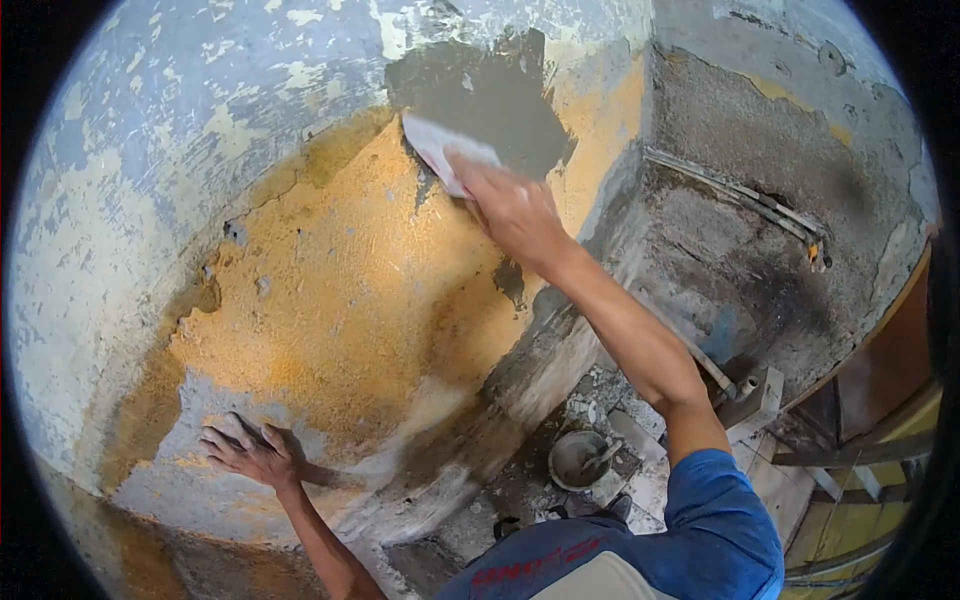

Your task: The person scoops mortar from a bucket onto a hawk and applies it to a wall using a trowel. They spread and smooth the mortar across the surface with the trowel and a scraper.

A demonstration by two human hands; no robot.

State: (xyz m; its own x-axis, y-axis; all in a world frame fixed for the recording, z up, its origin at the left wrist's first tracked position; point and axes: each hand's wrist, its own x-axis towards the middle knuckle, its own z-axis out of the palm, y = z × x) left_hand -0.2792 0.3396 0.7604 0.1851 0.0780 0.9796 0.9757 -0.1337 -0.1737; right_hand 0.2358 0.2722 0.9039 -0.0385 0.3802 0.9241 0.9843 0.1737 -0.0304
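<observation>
High on the wall, my right hand is closed around a white flat scraper, blurred by motion, whose blade lies against the surface. Beside the blade spreads a patch of smooth grey plaster. My left hand rests on the lower left of the wall, its fingers spread and nothing held. Between the two hands runs a rough orange-yellow area of wall, bordered above by peeling pale blue paint.
Below on the floor stands a bucket with grey material and a tool in it, among rubble. Pipes stick out of the rough adjoining wall. At the right are a pipe end and wooden furniture parts.
</observation>
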